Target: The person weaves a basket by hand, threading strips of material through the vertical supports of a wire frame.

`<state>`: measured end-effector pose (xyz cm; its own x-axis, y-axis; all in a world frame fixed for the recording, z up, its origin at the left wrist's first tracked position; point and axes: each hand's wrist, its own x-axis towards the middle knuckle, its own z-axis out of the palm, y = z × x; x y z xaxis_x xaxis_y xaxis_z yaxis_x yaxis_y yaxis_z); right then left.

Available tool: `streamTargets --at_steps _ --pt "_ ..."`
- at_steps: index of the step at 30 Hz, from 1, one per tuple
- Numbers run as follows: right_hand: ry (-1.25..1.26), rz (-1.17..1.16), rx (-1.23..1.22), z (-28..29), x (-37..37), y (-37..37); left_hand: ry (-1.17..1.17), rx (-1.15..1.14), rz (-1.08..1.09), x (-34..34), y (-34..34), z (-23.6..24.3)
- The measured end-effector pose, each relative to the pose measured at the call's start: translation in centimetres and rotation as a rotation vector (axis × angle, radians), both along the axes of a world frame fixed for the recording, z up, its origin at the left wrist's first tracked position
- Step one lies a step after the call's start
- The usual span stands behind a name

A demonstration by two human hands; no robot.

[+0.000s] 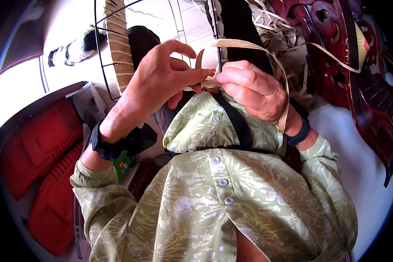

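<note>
A black wire frame (97,43) stands before me, partly wrapped in pale flat strip. My left hand (155,76) is at its near wrapped edge (210,81), thumb laid along it, index finger raised and bent, other fingertips underneath. Beside the thumb tip shows a small red piece, too little to name. My right hand (255,91) pinches the same edge next to an upright black rod (216,35); its fingertips hide the exact grip. A loose beige strip (238,43) arches over both hands and drops past my right wrist.
A strip-wrapped panel (118,43) forms the frame's left side. Loose strips (270,24) lie heaped at the far right, beside carved dark red wooden furniture (336,43). Red slabs (39,144) lie at left. A black-and-white bundle (72,50) lies on the floor behind.
</note>
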<state>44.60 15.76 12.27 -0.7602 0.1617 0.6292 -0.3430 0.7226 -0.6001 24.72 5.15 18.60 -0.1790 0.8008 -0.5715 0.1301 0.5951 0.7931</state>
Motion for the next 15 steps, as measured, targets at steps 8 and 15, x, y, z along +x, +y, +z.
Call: streamTargets --at_steps 8,15 --pt "-0.037 -0.030 -0.055 0.4 -0.2 -0.2 -0.033 0.132 -0.001 0.1 -0.2 -0.3" --pt "-0.040 -0.065 -0.047 0.4 -0.2 -0.4 0.129 0.094 -0.094 0.3 -0.7 0.2"
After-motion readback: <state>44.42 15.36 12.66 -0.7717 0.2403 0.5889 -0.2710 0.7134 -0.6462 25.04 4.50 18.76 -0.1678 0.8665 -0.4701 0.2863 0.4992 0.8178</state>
